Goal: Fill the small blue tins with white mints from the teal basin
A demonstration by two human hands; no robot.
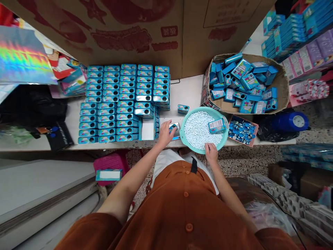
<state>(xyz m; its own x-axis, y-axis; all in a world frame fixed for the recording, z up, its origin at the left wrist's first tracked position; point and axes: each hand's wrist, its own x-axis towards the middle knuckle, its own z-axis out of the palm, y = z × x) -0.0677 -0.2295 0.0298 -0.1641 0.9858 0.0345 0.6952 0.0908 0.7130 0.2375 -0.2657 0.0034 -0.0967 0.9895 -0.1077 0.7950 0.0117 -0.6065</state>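
My left hand (165, 134) is closed round a small blue tin (172, 127) above a flat, light-coloured plate-like object on the table; my fingers partly hide the tin. My right hand (211, 153) reaches over the near rim of a turquoise basin (182, 138). Its curled fingertips are among small white pellets (197, 126), and what they grip, if anything, is hidden. One printed blue tin (216, 125) lies on the pellets at the basin's right side. Another blue tin (183, 109) stands on the table behind the basin's left edge.
Several columns of stacked blue tins (109, 114) fill the left, beside an open display box (147, 129). At right are a cardboard box (206, 91) of jumbled tins and a pink tray (255, 137) of round blue-and-silver pieces. A large carton (192, 34) walls off the back.
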